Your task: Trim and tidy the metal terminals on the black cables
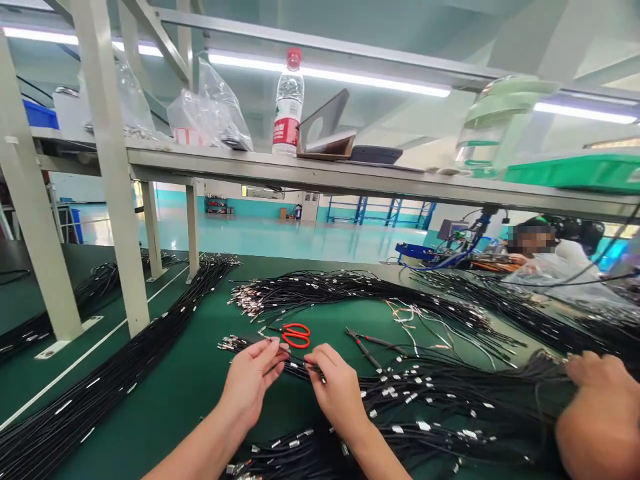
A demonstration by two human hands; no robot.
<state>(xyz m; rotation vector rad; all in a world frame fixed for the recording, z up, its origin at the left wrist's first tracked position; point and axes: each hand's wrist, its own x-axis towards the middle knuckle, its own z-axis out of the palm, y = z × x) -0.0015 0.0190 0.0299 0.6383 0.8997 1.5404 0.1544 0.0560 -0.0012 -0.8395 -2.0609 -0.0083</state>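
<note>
My left hand point(253, 381) is closed in a pinch on a thin black cable point(296, 361), near an end with a small pale tip. To its right my right hand point(336, 390) also pinches the cable; its fingertips partly hide it. Just beyond both hands lie red-handled scissors point(297, 335). Dark-handled pliers point(364, 347) rest farther right with their jaws apart. A bundle of black cables point(420, 387) with white labels spreads to the right of my right hand. Below the hands is another cable bundle point(295, 443), with metal ends at its left.
Another person's hand point(595, 400) touches cables at the right edge. More cable bundles point(325, 287) lie across the green table point(165, 407). Metal posts point(117, 167) stand at left, carrying a shelf point(225, 165) with a bottle point(289, 107) and a green tray point(575, 175). A person point(535, 243) sits beyond.
</note>
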